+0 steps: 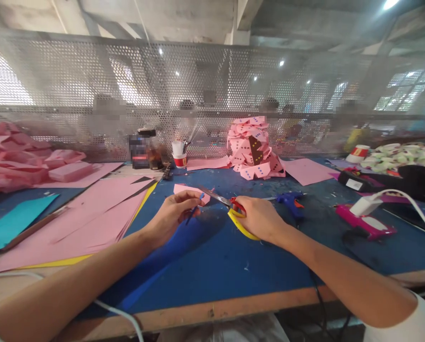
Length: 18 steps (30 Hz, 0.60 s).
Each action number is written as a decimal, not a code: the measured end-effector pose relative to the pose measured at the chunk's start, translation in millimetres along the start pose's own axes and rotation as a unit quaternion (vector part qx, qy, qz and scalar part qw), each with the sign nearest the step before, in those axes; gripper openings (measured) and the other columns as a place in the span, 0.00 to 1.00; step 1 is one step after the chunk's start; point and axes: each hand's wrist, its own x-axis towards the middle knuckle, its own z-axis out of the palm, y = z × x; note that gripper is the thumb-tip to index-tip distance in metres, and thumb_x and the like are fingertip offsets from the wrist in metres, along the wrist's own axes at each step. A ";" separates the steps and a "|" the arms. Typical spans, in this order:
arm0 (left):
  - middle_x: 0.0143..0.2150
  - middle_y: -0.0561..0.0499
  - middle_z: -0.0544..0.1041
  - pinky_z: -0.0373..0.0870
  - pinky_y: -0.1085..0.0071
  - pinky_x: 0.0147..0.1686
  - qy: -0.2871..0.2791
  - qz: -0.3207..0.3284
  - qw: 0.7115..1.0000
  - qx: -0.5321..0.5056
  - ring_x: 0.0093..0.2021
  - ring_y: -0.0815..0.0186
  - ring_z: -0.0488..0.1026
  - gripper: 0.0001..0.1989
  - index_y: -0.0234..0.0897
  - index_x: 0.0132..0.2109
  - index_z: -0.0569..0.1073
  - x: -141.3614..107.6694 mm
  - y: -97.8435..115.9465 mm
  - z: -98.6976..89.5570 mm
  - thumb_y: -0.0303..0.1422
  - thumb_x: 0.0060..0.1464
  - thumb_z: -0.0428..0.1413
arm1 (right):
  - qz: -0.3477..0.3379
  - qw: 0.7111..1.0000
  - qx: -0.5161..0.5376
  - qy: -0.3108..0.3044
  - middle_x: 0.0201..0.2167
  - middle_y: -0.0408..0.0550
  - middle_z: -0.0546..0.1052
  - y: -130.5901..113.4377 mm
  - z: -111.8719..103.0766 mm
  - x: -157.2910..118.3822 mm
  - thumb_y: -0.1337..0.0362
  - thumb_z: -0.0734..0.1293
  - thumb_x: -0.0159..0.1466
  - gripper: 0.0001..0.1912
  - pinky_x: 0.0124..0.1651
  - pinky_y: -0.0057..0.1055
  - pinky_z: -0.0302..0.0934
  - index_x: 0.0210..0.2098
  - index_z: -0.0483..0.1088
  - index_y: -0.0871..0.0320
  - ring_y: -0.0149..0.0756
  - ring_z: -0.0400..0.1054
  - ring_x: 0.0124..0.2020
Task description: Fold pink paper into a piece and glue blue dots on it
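My left hand point(178, 210) pinches a thin dark blue strip point(191, 216) above the middle of the blue mat point(212, 266). My right hand point(260, 217) is wrapped round the handles of a pair of scissors point(240, 223), red and yellow. Their blades point left, towards the fingertips of my left hand. A small pink paper piece point(184, 188) shows just behind those fingertips; whether it is held or lies on the mat is unclear. To the right of my right hand lies a blue glue gun point(291, 203).
Pink sheets point(87, 213) and a turquoise sheet point(20, 219) lie at left, beside piled pink boxes point(16, 156). Dotted pink paper pieces point(255, 149) are heaped behind. A magenta tool point(367, 223) with a white cable is at right. A perforated metal screen point(205, 90) stands at the back.
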 end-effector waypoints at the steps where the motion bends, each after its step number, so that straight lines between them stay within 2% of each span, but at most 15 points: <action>1: 0.35 0.51 0.79 0.69 0.78 0.32 0.003 0.000 1.000 -0.007 0.30 0.73 0.72 0.08 0.36 0.39 0.78 1.0 -0.6 -1.5 0.31 0.50 0.66 | -0.003 1.000 -0.011 0.001 0.32 0.44 0.79 0.8 0.7 0.2 0.51 0.63 0.66 0.14 0.31 0.30 0.50 0.36 0.70 0.55 0.37 0.74 0.32; 6: 0.36 0.51 0.79 0.69 0.79 0.32 -0.006 0.024 1.000 -0.012 0.30 0.74 0.72 0.06 0.36 0.38 0.77 4.1 -1.7 -7.0 0.31 0.51 0.65 | -0.012 0.999 -0.045 0.003 0.33 0.44 0.80 4.3 4.8 1.2 0.51 0.63 0.66 0.13 0.31 0.31 0.49 0.35 0.69 0.55 0.39 0.75 0.33; 18: 0.36 0.50 0.79 0.70 0.77 0.34 0.001 0.025 1.000 -0.018 0.33 0.72 0.73 0.08 0.36 0.39 0.78 2.2 0.3 -5.6 0.31 0.51 0.66 | -0.003 0.998 -0.063 -0.011 0.34 0.45 0.80 1.8 4.4 1.1 0.51 0.62 0.66 0.14 0.31 0.31 0.51 0.36 0.69 0.54 0.40 0.76 0.34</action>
